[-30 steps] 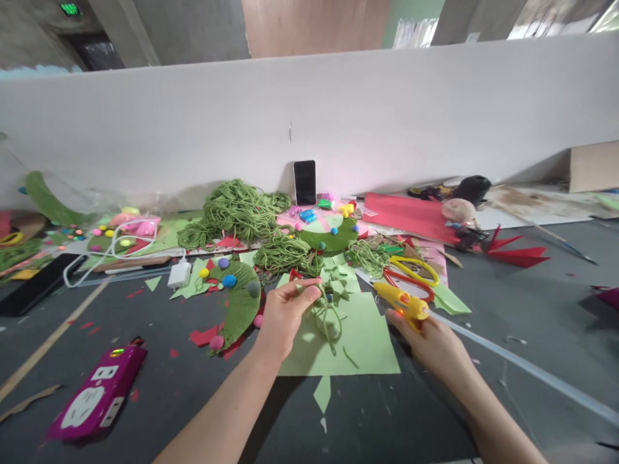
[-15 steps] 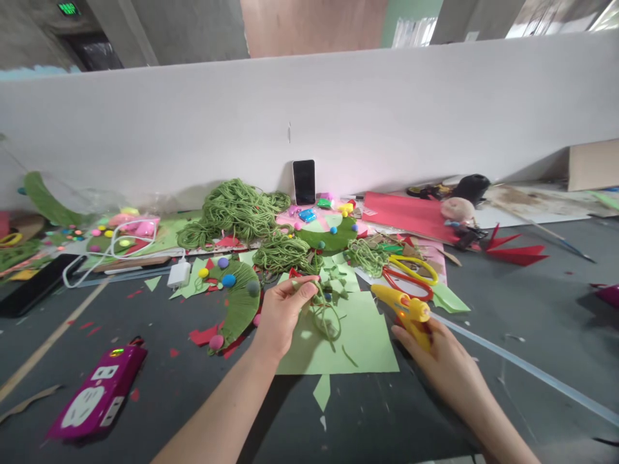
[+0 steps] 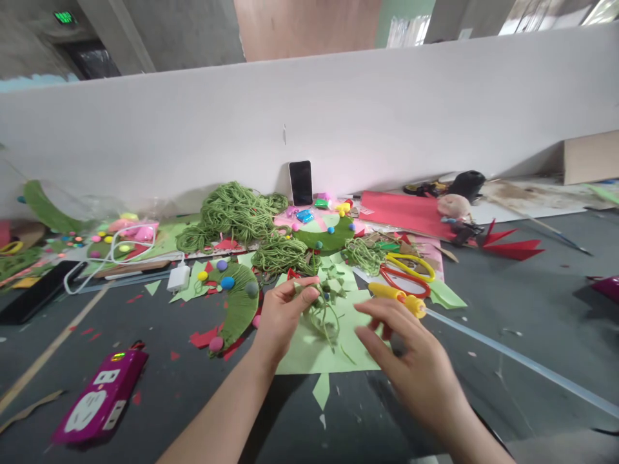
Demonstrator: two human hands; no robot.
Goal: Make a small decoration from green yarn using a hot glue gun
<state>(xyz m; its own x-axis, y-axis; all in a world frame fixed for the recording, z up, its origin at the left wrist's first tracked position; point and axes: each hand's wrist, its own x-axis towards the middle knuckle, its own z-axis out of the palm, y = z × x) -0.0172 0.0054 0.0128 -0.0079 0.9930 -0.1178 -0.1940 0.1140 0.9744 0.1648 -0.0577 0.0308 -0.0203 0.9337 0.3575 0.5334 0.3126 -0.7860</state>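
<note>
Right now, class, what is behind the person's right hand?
Behind the right hand, the yellow glue gun shows its barrel and rear, a pale stick extending rightward from it. Covered: the gun's handle and a corner of the light green sheet.

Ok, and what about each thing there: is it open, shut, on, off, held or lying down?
Left hand, pinching green yarn
Right hand, open, nothing seen in it
Glue gun, loaded with a clear stick
Standing phone, leaning on the wall, screen dark
Purple device, lying flat, small light on
Overhead sign, lit green
Scissors, partly hidden, can't tell if open
</note>
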